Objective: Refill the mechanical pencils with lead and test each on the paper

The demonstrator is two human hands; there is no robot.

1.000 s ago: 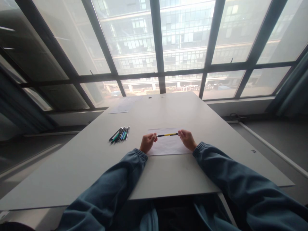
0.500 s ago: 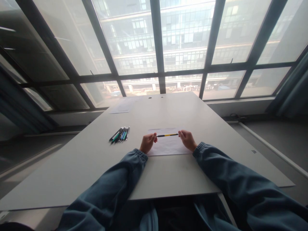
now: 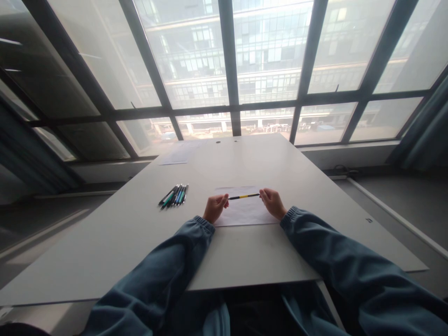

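A slim black and yellow pen [image 3: 243, 197] is held sideways between my two hands. My left hand [image 3: 216, 207] pinches its left end, fingers closed. The right end sits in the closed fingertips of my right hand [image 3: 273, 203]. Under the pen and both hands lies a white sheet of paper [image 3: 245, 215] on the table. Over to the left, a bunch of pens [image 3: 174, 196] in black, green and blue lies side by side on the tabletop.
The white table [image 3: 252, 256] reaches forward to the window wall. More white paper [image 3: 177, 154] lies at its far left. Small dark round fittings [image 3: 218, 142] sit near the far edge. A small dark mark [image 3: 369, 220] shows at the right.
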